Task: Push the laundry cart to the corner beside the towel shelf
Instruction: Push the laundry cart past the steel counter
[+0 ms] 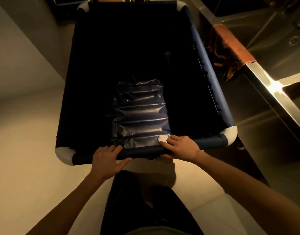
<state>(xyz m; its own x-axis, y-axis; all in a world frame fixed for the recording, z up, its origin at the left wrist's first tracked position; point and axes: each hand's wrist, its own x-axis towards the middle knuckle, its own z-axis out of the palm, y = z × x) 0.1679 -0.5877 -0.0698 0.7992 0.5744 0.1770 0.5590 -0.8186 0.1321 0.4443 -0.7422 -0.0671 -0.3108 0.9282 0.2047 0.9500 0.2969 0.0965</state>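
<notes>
Fingers (115,148) of the left hand (108,160) curl over the near rim of the laundry cart (140,107), thumb beneath; the right hand (181,147) grips likewise. The cart stands just beside a steel counter (247,116). No towel shelf shows, so the push seems unfinished. The floor (27,133) lies open at left.

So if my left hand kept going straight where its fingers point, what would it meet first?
Probably the crinkled liner inside the laundry cart, just past the rim bar your left hand grips; depth is unclear.
</notes>
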